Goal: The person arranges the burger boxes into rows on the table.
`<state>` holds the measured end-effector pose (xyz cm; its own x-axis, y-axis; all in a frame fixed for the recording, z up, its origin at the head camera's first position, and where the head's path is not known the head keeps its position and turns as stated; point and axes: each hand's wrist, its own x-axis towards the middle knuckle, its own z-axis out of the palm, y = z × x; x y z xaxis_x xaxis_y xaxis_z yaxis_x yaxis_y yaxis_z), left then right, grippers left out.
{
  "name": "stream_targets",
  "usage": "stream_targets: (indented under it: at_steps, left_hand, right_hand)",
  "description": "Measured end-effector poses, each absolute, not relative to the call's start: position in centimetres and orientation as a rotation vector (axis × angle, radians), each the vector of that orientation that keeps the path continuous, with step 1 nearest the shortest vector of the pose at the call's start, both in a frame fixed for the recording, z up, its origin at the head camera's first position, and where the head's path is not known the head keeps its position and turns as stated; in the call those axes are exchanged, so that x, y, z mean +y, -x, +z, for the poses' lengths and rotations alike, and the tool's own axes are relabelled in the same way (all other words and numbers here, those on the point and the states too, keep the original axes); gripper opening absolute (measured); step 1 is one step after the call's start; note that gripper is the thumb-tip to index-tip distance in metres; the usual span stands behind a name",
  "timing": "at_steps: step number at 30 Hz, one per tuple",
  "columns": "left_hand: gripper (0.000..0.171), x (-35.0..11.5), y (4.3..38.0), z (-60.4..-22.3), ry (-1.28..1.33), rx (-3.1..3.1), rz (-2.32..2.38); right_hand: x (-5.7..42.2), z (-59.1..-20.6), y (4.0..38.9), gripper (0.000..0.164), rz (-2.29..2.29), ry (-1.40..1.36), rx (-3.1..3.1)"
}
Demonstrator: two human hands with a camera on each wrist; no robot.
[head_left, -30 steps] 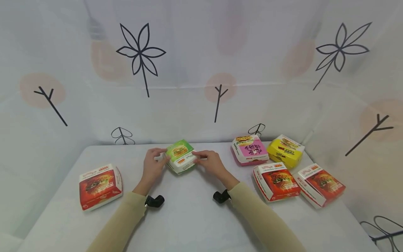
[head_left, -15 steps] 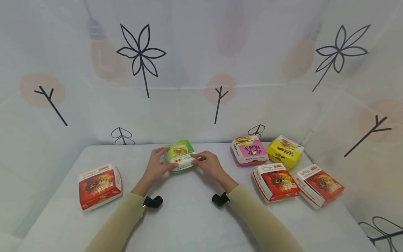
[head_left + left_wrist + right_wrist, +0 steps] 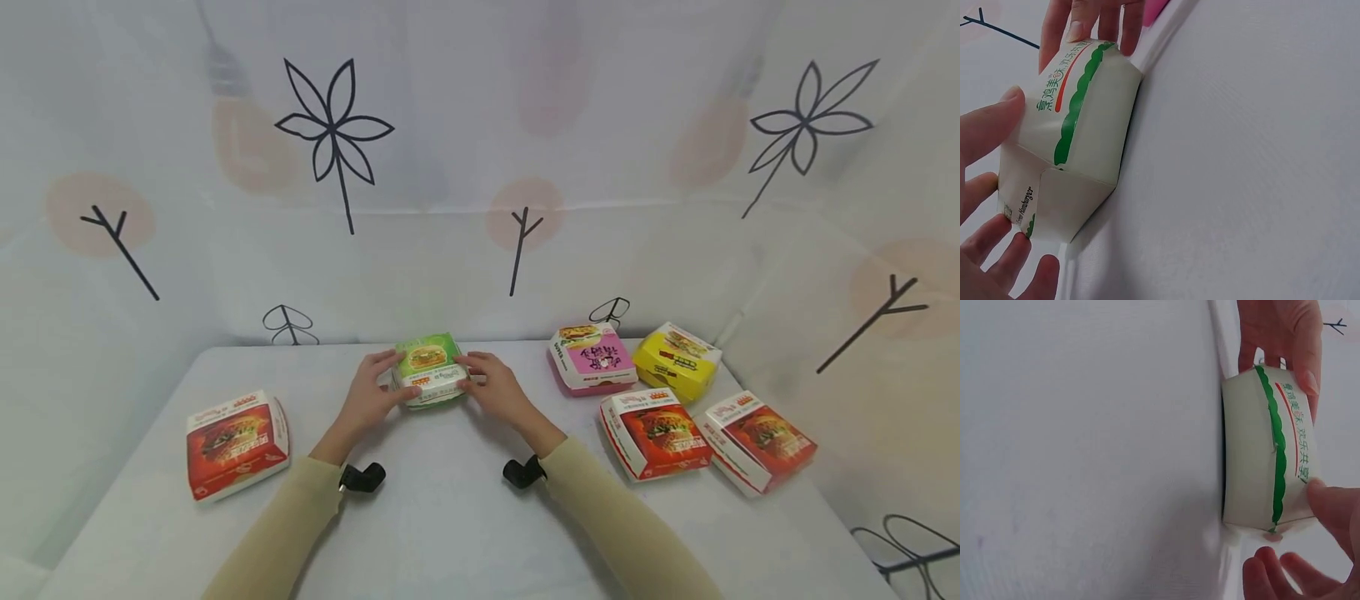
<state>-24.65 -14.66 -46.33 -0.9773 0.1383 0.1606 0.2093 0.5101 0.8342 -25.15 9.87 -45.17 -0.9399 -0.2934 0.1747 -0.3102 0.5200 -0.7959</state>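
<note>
A green and white hamburger box (image 3: 429,358) sits on the white table near its back edge, between both hands. My left hand (image 3: 366,400) holds its left side, the thumb on the front of the lid and the fingers along the side. At the right side my right hand (image 3: 497,390) grips the box, its thumb near the front corner and a finger at the lid's edge. In the left wrist view, the paper box (image 3: 1094,125) shows its white front with a green scalloped band. The right wrist view shows the box (image 3: 1250,450) lid closed.
A red burger box (image 3: 237,444) lies at the left. On the right are a pink box (image 3: 592,358), a yellow box (image 3: 678,360) and two red boxes (image 3: 656,433), set close together. A printed white cloth (image 3: 442,275) hangs behind the table.
The green box has turned slightly so its front faces me more squarely. My left thumb has moved onto the front of the lid; the right fingers have shifted slightly along the right side.
</note>
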Motion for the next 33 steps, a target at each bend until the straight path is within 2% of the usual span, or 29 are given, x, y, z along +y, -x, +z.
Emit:
stream_targets:
  at_steps: [14, 23, 33]
  left_hand:
    - [0.063, -14.5, 24.8, -46.6, 0.388, -2.705, -1.427]
    - [0.06, -14.2, 24.6, -46.4, 0.314, -2.688, -1.63]
    - [0.073, -13.9, 24.5, -46.5, 0.277, -2.624, -1.803]
  right_hand:
    - [9.3, -45.7, 24.6, 0.047, 1.519, -0.431, -2.728]
    - [8.6, -45.8, 24.2, 0.046, 1.532, -0.377, -2.698]
    - [8.5, -46.0, 24.2, 0.046, 1.544, -0.378, -2.661]
